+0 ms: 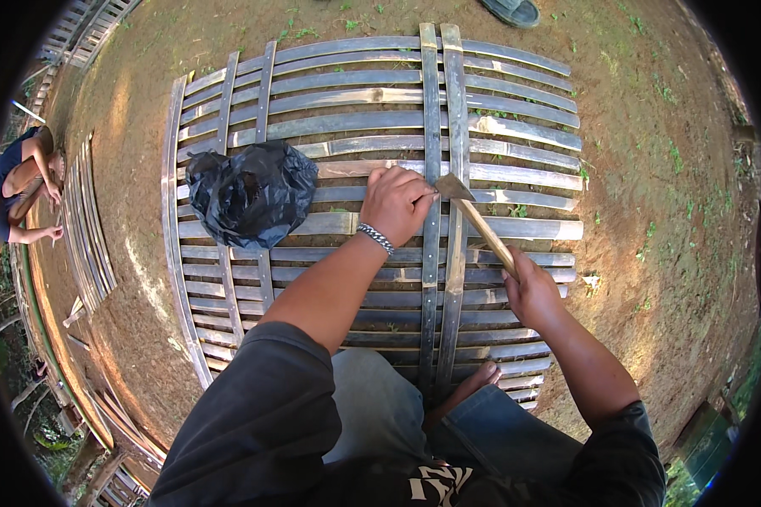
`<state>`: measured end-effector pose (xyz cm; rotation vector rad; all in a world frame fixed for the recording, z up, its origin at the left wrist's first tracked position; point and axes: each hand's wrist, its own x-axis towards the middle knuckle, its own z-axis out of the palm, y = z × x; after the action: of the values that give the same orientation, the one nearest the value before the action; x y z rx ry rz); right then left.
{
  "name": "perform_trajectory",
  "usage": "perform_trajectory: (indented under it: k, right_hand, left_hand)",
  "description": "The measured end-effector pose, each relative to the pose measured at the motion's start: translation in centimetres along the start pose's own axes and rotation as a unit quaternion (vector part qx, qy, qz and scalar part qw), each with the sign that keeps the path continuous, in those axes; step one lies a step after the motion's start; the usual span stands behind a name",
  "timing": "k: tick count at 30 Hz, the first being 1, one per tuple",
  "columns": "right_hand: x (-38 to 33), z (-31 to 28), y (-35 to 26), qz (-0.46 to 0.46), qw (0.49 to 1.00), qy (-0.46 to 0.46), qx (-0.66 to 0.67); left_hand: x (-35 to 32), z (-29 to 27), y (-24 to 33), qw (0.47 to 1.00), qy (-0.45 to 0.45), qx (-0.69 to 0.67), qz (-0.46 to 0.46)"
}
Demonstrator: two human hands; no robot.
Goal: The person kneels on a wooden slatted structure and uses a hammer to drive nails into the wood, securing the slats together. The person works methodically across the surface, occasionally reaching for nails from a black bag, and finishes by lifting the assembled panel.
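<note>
Head view — one fisheye, facing down from above the panel's (430,253) near edge; close — yet both far corners show.

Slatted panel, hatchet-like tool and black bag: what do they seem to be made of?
Slatted panel: likely split bamboo, weathered grey, given the node marks across its strips. Hatchet-like tool: handle probably bare wood, pale and smooth; head apparently dull, brownish metal, judging by its thin, flat shape. Black bag: probably thin, slightly glossy plastic, from its crinkles and highlights.
</note>
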<state>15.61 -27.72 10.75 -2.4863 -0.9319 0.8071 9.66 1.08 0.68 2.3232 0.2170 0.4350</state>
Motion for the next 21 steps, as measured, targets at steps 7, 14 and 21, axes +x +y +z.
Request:
perform_trajectory:
  k: [7,14,21]
  right_hand:
    - [0.0,0.0,-0.3,-0.034,0.999,0.03,0.003]
    - [-0.1,0.2,-1.0,-0.079,0.992,0.097,0.026]
    - [-0.5,-0.2,-0.6,-0.027,0.997,0.064,-0.023]
  left_hand:
    - [0.2,-0.1,-0.2,1.0,0.005,-0.001,0.007]
    - [0.0,0.0,-0.3,1.0,0.011,-0.011,-0.004]
    - [-0.2,0.2,-0.5,1.0,0.01,-0.008,0.001]
